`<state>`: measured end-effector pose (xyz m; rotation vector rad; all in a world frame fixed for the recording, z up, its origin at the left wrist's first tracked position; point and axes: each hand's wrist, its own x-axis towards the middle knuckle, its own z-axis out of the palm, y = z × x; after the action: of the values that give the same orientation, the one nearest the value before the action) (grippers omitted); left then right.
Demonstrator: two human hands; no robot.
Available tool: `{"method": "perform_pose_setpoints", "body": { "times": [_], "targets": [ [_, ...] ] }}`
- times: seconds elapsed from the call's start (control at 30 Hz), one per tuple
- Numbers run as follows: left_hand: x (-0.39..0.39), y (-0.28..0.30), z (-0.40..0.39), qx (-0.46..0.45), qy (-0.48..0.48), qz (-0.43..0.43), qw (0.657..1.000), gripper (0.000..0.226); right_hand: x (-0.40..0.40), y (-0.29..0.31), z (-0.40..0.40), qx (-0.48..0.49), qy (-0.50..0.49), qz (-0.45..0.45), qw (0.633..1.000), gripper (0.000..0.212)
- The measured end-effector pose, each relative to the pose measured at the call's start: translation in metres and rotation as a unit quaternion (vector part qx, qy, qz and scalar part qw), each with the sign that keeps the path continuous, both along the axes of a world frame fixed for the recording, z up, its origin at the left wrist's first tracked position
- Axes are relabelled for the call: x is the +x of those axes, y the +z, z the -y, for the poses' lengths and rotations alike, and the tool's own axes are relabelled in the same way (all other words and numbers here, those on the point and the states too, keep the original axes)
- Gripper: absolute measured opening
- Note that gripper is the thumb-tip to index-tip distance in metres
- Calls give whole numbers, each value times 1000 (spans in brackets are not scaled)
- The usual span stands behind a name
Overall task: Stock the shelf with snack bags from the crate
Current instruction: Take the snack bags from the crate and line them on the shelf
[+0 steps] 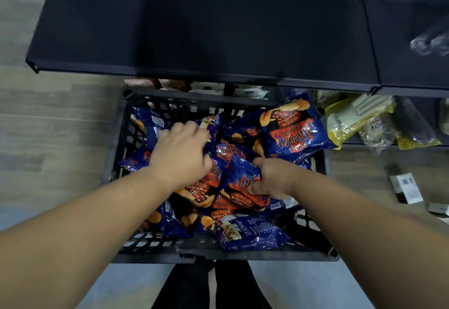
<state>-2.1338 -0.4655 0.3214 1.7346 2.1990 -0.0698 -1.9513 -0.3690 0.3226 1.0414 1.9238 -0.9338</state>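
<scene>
Many shiny blue snack bags with orange and red barbecue print [213,179] lie piled inside a black plastic crate with lattice walls [136,128], which stands on the pale wood-pattern floor [60,123] directly below the camera. Both hands reach down into the crate. The left hand [181,149] lies palm down on the pile near the middle, its fingers curled over one bag at the far side, but I cannot tell if it really grips this bag. The right hand [274,178] holds one blue bag [243,182] at its right edge, with the thumb on top and the fingers curled around the foil. One more blue bag [295,128] leans against the far right corner of the crate, partly above the rim. Above the crate, a wide dark metal shelf [194,36] stretches across the view. On a lower shelf at the right lie some yellow and clear packets [357,119]. Small white boxes [405,187] rest on the floor at the right.
</scene>
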Motion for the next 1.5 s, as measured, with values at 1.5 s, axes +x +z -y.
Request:
{"method": "perform_pose_setpoints", "body": {
  "times": [1.5],
  "targets": [
    [12,217,-74,52,24,-29,998,42,16,230,-92,235,30,-88,967,56]
  ]
}}
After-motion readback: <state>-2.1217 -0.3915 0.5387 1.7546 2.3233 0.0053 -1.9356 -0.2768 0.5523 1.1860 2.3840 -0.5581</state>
